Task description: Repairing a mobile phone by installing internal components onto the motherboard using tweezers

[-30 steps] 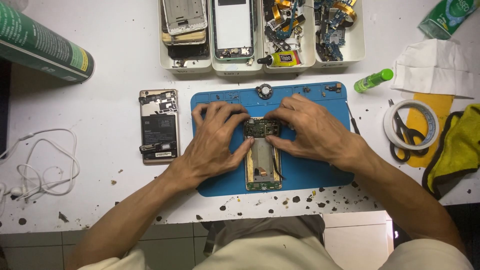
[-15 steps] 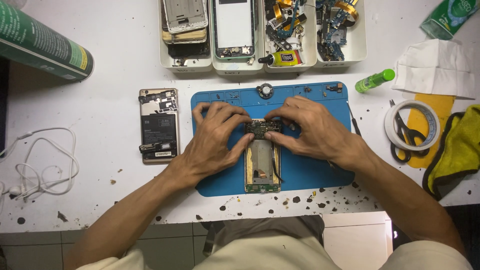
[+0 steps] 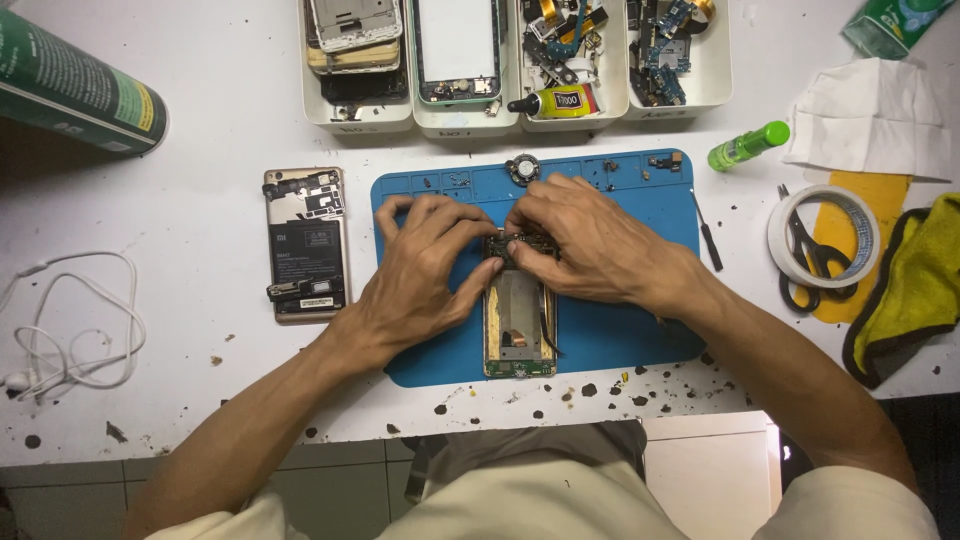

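Observation:
An opened phone frame (image 3: 519, 325) lies lengthwise on a blue work mat (image 3: 620, 190) in the middle of the white table. My left hand (image 3: 420, 270) rests on the mat and pinches the frame's upper left edge with thumb and fingers. My right hand (image 3: 590, 245) comes in from the right, its fingertips pressing on a small dark circuit board (image 3: 512, 243) at the top of the frame. Both hands cover the frame's upper part. The lower end with a green board strip shows.
A second opened phone (image 3: 306, 243) lies left of the mat. White trays (image 3: 360, 115) of phone parts stand at the back. A green spray can (image 3: 70, 85), white earphones (image 3: 60, 320), a small screwdriver (image 3: 707, 232), a green bottle (image 3: 748, 146), tape roll (image 3: 822, 236) with scissors and a yellow cloth (image 3: 915, 280) surround the mat.
My fingers have shifted slightly on the top of the phone frame; both hands stay in the same place over it.

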